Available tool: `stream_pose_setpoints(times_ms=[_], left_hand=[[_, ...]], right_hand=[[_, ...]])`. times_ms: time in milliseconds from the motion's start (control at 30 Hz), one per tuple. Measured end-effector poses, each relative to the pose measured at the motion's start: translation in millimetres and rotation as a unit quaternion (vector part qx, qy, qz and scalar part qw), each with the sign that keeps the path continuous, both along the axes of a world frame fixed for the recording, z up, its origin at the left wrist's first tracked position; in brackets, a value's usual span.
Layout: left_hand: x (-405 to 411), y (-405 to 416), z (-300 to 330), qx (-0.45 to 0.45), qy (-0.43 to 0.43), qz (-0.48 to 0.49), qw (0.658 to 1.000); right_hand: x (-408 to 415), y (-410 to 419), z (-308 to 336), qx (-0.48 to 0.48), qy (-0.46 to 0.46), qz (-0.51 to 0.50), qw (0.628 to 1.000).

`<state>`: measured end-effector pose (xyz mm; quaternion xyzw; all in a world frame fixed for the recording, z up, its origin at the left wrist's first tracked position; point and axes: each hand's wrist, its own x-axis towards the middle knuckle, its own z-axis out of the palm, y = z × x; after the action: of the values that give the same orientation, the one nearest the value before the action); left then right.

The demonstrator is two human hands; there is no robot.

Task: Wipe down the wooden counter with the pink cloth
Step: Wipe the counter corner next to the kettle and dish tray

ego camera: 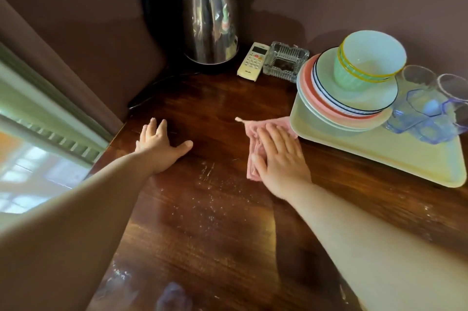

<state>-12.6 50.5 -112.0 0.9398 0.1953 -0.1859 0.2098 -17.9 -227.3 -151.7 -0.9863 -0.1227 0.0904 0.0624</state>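
Wooden counter (202, 222): dark, glossy, fills the near and middle scene; pale specks and streaks across its centre.
Cream tray (395, 158): far right, carrying stacked plates (354, 98), a green bowl (367, 60) on top, and blue glasses (425, 110) at its right end.
Steel kettle (210, 19): far corner, upright on a black base.
Glass ashtray (285, 61) and white remote (253, 61): side by side between kettle and tray.
Pink cloth (253, 143): folded, flat on the counter just left of the tray, one corner pointing far-left.
My right hand (281, 158): fingers straight, pressing flat on the cloth.
My left hand (159, 144): spread flat on bare wood, holding nothing.
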Motion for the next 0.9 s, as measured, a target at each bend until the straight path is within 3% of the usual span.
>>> stream_pose_setpoints(times_ms=[67, 133, 267, 433, 633, 800, 900], left_hand=[[-7.2, 8.8, 4.0, 0.033, -0.078, 0.034, 0.996], [-19.6, 13.8, 5.9, 0.077, -0.100, 0.054, 0.990], [-46.5, 12.0, -7.8, 0.133, -0.024, 0.058, 0.989], [-43.8, 5.4, -15.6, 0.116, 0.059, 0.100, 0.986], [-53.3, 0.0, -19.9, 0.125, 0.029, 0.139, 0.982], [-49.1, -1.5, -22.9, 0.144, 0.017, 0.154, 0.977], [-50.2, -1.0, -23.5, 0.138, 0.024, 0.161, 0.977]], right_hand=[[16.2, 5.1, -0.2, -0.024, 0.002, -0.018, 1.000], [0.8, 8.4, 0.8, -0.033, -0.011, -0.017, 0.999], [-52.7, 4.3, 0.9, -0.015, -0.026, 0.029, 0.999], [-3.3, 20.0, 2.0, -0.033, -0.012, 0.009, 0.999], [-73.4, 25.0, 3.0, -0.003, -0.003, 0.086, 0.996], [-23.5, 53.4, 2.9, -0.031, -0.005, 0.064, 0.997], [-42.5, 57.8, 2.8, -0.035, -0.023, 0.071, 0.997]])
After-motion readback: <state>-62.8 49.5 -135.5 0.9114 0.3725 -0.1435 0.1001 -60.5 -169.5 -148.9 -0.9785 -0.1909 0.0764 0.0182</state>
